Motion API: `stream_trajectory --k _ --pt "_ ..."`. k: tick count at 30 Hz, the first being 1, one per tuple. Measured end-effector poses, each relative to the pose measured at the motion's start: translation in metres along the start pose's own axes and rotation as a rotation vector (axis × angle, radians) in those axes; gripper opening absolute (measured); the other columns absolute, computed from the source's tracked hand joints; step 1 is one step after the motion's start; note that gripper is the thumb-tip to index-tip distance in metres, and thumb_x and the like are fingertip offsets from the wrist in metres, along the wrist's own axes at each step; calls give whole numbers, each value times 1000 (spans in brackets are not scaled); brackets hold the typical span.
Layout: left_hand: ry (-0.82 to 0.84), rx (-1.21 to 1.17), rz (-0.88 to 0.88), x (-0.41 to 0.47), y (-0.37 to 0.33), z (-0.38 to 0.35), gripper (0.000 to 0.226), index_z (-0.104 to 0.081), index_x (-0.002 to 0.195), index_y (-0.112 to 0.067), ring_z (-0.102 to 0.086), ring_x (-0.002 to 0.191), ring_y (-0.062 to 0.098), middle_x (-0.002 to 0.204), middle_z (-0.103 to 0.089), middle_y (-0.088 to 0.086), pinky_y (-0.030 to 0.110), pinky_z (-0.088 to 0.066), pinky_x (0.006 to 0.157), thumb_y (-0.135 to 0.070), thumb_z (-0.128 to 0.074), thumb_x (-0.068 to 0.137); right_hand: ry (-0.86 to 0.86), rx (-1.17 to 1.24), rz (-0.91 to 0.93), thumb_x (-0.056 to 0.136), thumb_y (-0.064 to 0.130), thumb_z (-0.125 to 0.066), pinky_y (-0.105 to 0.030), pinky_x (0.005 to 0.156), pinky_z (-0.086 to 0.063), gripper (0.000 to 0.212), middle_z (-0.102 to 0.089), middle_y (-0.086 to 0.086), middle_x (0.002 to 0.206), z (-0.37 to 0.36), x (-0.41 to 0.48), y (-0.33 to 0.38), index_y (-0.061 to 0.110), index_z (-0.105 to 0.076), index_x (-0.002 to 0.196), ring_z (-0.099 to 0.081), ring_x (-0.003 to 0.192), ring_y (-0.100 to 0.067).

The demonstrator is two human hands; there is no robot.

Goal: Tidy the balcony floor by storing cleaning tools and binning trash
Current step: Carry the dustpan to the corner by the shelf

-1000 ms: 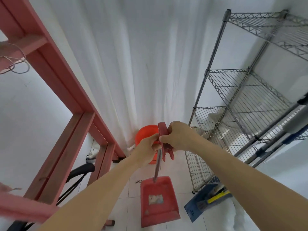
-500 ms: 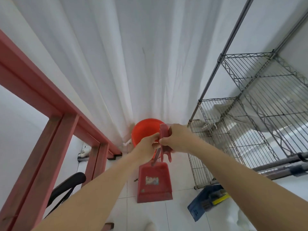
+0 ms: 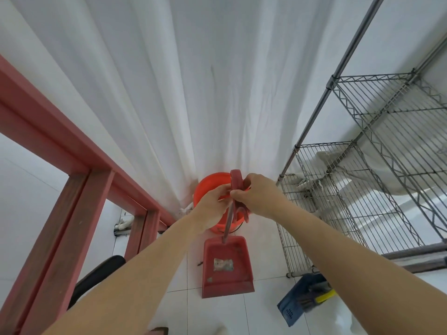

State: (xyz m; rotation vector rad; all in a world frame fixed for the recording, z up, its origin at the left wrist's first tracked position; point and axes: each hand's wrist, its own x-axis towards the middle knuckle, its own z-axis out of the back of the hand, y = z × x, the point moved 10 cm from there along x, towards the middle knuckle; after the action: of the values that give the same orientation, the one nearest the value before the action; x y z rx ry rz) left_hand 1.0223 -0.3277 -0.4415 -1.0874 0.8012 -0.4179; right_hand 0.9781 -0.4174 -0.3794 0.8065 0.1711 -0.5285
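Little change since earlier: left hand (image 3: 212, 204) and right hand (image 3: 258, 194) still clamped on dustpan (image 3: 227, 267) handle top, pan hanging below them, near side of orange bucket (image 3: 208, 187).

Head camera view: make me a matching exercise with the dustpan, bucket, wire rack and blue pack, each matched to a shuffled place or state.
Things:
1. dustpan
2. bucket
3. wire rack
4. blue pack

Places or states:
A. orange, at the foot of the curtain
B. lying on the floor tiles by the rack's foot
C. handle gripped by the left hand and right hand
D. metal, standing on the right

Pairs: 1-C, 2-A, 3-D, 4-B
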Motion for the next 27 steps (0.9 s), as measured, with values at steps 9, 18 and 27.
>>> stream_trajectory --k 9,18,27 --pt "-208 135 -60 -60 -56 33 25 -58 115 -25 -58 100 10 113 -60 -8 21 -42 82 -14 -56 92 -213 -38 69 88 34 -56 -22 55 -37 20 -56 5 87 42 -46 30 16 -57 98 -56 73 -12" --pt "-343 90 -321 -174 -165 20 18 -62 107 -17 -61 88 7 103 -63 -6 5 -44 62 -12 -60 90 -387 106 362 93 36 -51 -7 56 -33 20 -56 16 74 112 -171 75 19 -61 97 -50 68 3" --pt "-329 124 -636 -299 -262 -45 16 -66 104 -19 -63 91 -3 101 -68 -10 6 -46 79 -14 -60 90 -594 238 579 93 31 -52 -5 61 -39 18 -65 8 81 187 -330 82 18 -64 93 -55 77 0"
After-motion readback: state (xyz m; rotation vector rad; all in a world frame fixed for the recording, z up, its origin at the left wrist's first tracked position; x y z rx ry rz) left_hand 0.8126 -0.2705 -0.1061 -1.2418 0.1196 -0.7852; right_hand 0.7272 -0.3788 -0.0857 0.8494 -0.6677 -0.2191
